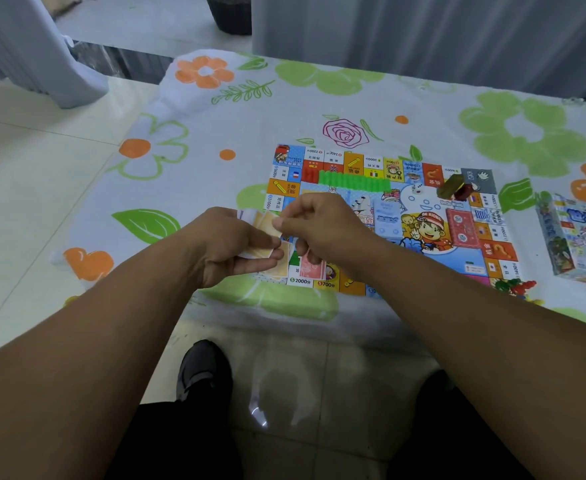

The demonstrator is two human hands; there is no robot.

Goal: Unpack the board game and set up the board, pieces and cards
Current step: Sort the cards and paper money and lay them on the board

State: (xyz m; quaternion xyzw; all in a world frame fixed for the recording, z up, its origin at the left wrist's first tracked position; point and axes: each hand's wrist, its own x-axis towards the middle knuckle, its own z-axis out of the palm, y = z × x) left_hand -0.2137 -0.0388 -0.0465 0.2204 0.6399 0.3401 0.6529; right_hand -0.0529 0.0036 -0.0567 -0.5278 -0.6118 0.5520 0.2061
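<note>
Dim, flat, bluish light; soft overall blur, wide-angle bending at the edges.

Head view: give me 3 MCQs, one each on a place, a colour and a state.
1. Where does the game box lie relative to the game board?
A) on it
B) to its right, on the tablecloth
C) to its left

2. What colour is the row of plastic houses on the board?
A) green
B) blue
C) white

3. What is the left hand doing?
A) pressing flat on the board
B) holding a stack of paper notes
C) hanging empty

Answers:
1 B: the box sits on the tablecloth past the board's right edge.
2 A: the row is bright green.
3 B: its fingers curl round the notes, and the right hand pinches one.
</note>
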